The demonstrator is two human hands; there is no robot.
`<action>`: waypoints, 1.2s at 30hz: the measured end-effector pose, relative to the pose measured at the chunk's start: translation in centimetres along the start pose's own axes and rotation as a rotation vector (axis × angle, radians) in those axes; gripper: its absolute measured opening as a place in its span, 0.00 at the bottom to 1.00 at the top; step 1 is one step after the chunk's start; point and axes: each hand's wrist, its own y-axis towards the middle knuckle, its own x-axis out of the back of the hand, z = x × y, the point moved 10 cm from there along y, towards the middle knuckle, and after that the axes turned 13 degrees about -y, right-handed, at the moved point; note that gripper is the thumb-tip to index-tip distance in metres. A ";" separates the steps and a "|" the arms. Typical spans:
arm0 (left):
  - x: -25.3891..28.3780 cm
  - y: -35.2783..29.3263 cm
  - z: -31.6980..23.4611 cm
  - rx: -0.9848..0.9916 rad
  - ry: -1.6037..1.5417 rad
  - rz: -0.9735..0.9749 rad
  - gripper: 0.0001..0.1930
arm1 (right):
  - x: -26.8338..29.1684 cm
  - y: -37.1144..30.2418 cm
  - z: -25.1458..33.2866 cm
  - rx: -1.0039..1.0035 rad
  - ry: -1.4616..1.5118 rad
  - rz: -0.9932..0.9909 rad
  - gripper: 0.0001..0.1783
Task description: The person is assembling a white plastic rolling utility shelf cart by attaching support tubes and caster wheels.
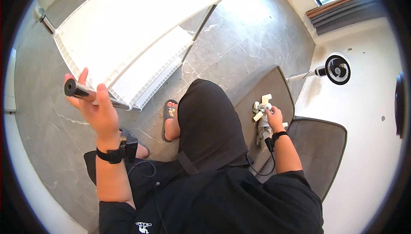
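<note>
My left hand (102, 116) is curled round the near end of a shiny metal pole (90, 94), its fingers loosely spread. A black cap with a hole closes that end of the pole. The pole runs along the corner of a white shelf unit (128, 28) with slotted edges. Over on the right, my right hand (275, 118) pinches a small round shiny piece (268, 106) among several white plastic fittings (258, 116). These lie on crumpled clear plastic (263, 135) atop a grey cushioned seat (274, 88). The fingertips partly hide the pinched piece.
A second shelf panel (158, 79) sits below the first, joined by metal poles. A white and black fan (338, 68) stands by the right wall. Another grey cushion (323, 139) lies at right. My knee and sandalled foot (171, 113) are between shelf and seat.
</note>
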 end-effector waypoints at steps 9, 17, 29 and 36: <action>-2.0 -3.8 5.8 0.250 -0.700 0.056 0.57 | 2.5 2.0 5.6 0.070 -0.068 -0.246 0.24; -5.9 -5.9 1.6 0.331 -0.673 0.226 0.54 | 14.0 -9.5 41.6 0.779 0.664 0.085 0.31; 2.3 1.3 7.2 0.269 -0.234 -0.222 0.27 | 7.0 -12.6 51.0 0.392 1.389 0.349 0.11; 0.0 7.1 14.9 0.558 -0.965 0.025 0.33 | 8.0 -9.8 51.1 0.502 1.303 0.085 0.13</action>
